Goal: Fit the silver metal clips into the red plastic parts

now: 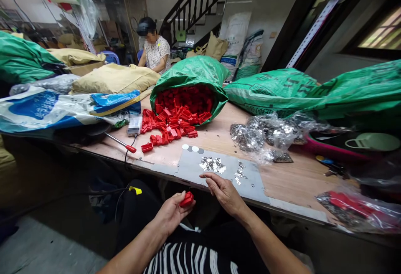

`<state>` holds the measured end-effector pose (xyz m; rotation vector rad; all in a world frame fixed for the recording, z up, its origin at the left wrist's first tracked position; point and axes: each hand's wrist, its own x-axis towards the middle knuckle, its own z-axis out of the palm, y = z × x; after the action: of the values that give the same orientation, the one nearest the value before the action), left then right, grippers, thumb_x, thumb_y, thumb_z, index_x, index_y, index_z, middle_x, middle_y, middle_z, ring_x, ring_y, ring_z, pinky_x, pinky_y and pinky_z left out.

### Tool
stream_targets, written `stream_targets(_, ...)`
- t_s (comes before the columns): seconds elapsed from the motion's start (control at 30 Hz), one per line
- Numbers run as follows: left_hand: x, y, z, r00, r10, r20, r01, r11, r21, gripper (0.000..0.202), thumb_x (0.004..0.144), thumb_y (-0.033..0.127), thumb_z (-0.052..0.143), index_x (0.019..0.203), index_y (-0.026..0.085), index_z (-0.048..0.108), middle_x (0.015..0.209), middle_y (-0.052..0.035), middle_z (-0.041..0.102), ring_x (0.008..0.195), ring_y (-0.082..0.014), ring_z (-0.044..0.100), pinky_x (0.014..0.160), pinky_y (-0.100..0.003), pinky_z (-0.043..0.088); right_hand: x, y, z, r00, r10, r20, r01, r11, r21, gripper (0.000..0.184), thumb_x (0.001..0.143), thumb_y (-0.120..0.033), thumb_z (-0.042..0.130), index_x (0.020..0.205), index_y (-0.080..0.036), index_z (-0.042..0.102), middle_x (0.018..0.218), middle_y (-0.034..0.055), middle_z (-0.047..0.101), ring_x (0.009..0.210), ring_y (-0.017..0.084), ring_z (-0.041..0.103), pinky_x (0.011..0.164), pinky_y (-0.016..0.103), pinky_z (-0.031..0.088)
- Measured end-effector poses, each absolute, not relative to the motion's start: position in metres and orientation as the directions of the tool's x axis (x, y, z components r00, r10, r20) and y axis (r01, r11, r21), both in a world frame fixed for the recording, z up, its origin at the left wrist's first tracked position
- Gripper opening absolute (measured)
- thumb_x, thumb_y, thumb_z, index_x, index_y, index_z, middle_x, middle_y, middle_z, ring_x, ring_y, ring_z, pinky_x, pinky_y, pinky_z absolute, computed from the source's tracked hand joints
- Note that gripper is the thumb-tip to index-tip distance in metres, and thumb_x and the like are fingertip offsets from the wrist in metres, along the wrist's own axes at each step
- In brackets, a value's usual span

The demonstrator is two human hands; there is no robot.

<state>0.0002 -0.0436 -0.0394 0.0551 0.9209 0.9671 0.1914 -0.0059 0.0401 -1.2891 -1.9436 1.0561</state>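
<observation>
My left hand (172, 212) is closed round a small red plastic piece (187, 199), held below the table's front edge above my lap. My right hand (223, 191) hovers at the table edge with its fingers curled together; whether they pinch anything I cannot make out. Just beyond it a heap of small shiny metal bits (212, 164) lies on a grey sheet (250, 182). Farther back, a green sack (194, 73) lies on its side and spills several red plastic pieces (171, 125) onto the wooden table (291, 178).
A clear bag of metal parts (266, 134) sits right of centre, more green sacks (313, 88) behind it. A red-handled tool (120, 142) and blue-white bags (62, 107) lie at left. A bag with red parts (357, 211) is at the right edge. Another person (155, 48) sits at the far end.
</observation>
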Motion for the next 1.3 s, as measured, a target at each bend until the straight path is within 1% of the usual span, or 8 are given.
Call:
stream_targets(0.1, -0.007, -0.036, -0.059, 0.23, 0.723, -0.652, -0.635, 0.619, 0.462, 0.013, 0.079, 0.019, 0.066, 0.09, 0.013, 0.061, 0.09, -0.0097, 0.074, 0.08, -0.0214, 0.071, 0.085, -0.034, 0.045, 0.189, 0.013, 0.041, -0.382, 0.923, 0.049, 0.554, 0.271, -0.787, 0.037, 0.094, -0.044, 0.04, 0.114, -0.022, 0.062, 0.063, -0.0022, 0.055, 0.06, 0.013, 0.052, 0.062, 0.025, 0.04)
stream_targets(0.27, -0.014, -0.03, -0.081, 0.201, 0.766, -0.61, -0.602, 0.588, 0.54, 0.047, 0.075, 0.017, 0.068, 0.12, 0.015, 0.054, 0.107, -0.0129, 0.07, 0.086, -0.0242, 0.07, 0.087, -0.036, 0.042, 0.178, 0.063, 0.043, -0.368, 0.928, 0.063, 0.696, 0.32, -0.643, 0.033, 0.09, -0.042, 0.047, 0.114, -0.025, 0.063, 0.077, 0.0011, 0.066, 0.069, 0.016, 0.06, 0.065, 0.025, 0.042)
stream_targets(0.43, -0.026, -0.036, -0.112, 0.162, 0.731, -0.663, -0.59, 0.611, 0.528, 0.05, 0.074, 0.015, 0.063, 0.123, 0.013, 0.051, 0.106, -0.0149, 0.069, 0.087, -0.0262, 0.07, 0.088, -0.038, 0.042, 0.165, 0.124, 0.042, -0.265, 0.959, 0.097, 0.826, 0.278, -0.49, 0.033, 0.089, -0.034, 0.05, 0.119, -0.027, 0.06, 0.091, 0.0037, 0.068, 0.082, 0.019, 0.062, 0.074, 0.028, 0.045)
stream_targets(0.63, -0.029, -0.036, -0.123, 0.13, 0.732, -0.669, -0.571, 0.607, 0.553, 0.049, 0.073, 0.012, 0.057, 0.122, 0.011, 0.051, 0.103, -0.0142, 0.071, 0.086, -0.0255, 0.07, 0.082, -0.036, 0.045, 0.148, 0.186, 0.035, -0.257, 0.962, 0.092, 0.848, 0.27, -0.457, 0.066, 0.077, -0.022, 0.064, 0.139, -0.031, 0.041, 0.127, 0.0068, 0.05, 0.107, 0.021, 0.055, 0.091, 0.029, 0.04)
stream_targets(0.73, -0.026, -0.035, -0.125, 0.129, 0.74, -0.661, -0.553, 0.606, 0.571, 0.051, 0.069, 0.011, 0.059, 0.12, 0.012, 0.053, 0.1, -0.0123, 0.071, 0.084, -0.0245, 0.07, 0.08, -0.035, 0.046, 0.141, 0.205, 0.03, -0.262, 0.964, 0.051, 0.853, 0.256, -0.455, 0.068, 0.075, -0.023, 0.066, 0.138, -0.031, 0.041, 0.125, 0.0069, 0.051, 0.107, 0.022, 0.055, 0.09, 0.029, 0.04)
stream_targets(0.9, -0.024, -0.037, -0.134, 0.122, 0.766, -0.632, -0.568, 0.576, 0.588, 0.057, 0.066, 0.012, 0.064, 0.122, 0.014, 0.053, 0.097, -0.011, 0.071, 0.087, -0.0245, 0.069, 0.083, -0.035, 0.044, 0.136, 0.21, 0.029, -0.329, 0.944, 0.012, 0.826, 0.294, -0.48, 0.044, 0.073, -0.028, 0.069, 0.116, -0.024, 0.059, 0.102, 0.0051, 0.063, 0.092, 0.021, 0.059, 0.08, 0.029, 0.043)
stream_targets(1.07, -0.023, -0.035, -0.138, 0.133, 0.757, -0.64, -0.53, 0.6, 0.6, 0.05, 0.068, 0.014, 0.064, 0.117, 0.013, 0.055, 0.093, -0.0105, 0.071, 0.085, -0.0241, 0.069, 0.078, -0.033, 0.045, 0.135, 0.194, 0.038, -0.435, 0.9, -0.009, 0.752, 0.358, -0.553, 0.027, 0.079, -0.033, 0.062, 0.105, -0.022, 0.062, 0.088, -0.0004, 0.068, 0.075, 0.015, 0.061, 0.068, 0.025, 0.045)
stream_targets(1.3, -0.022, -0.033, -0.132, 0.18, 0.751, -0.635, -0.528, 0.619, 0.582, 0.045, 0.066, 0.018, 0.072, 0.109, 0.012, 0.061, 0.088, -0.0102, 0.071, 0.085, -0.0253, 0.068, 0.079, -0.035, 0.047, 0.144, 0.181, 0.053, -0.559, 0.829, -0.026, 0.685, 0.444, -0.577, 0.038, 0.071, -0.041, 0.071, 0.104, -0.023, 0.067, 0.093, 0.0024, 0.069, 0.082, 0.018, 0.063, 0.069, 0.026, 0.047)
